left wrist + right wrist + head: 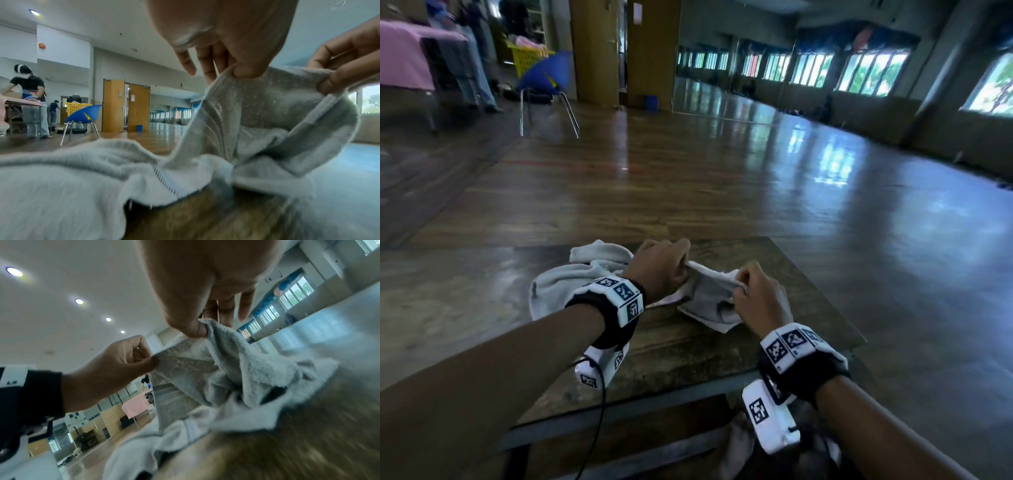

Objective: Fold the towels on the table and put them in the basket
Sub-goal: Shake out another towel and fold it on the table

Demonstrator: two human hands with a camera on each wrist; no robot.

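Note:
A grey towel (709, 294) lies crumpled on the wooden table (681, 356), with its top edge lifted between my hands. My left hand (684, 264) pinches one end of that edge, thumb against fingers (246, 71). My right hand (740, 285) pinches the other end, seen close in the right wrist view (197, 328). The edge between the two pinches is stretched (185, 356) and the rest of the towel hangs down to the tabletop (267, 113). A second grey towel (571, 277) lies bunched to the left under my left wrist (61, 186), touching the held one. No basket shows on the table.
The table's far edge (722, 240) is just beyond my hands, and wooden floor (722, 171) stretches past it. A blue chair (548, 82) and a yellow crate (527, 58) stand far back left, near a person at a pink-covered table (28, 100). Pale cloth (739, 445) shows below the table's near edge.

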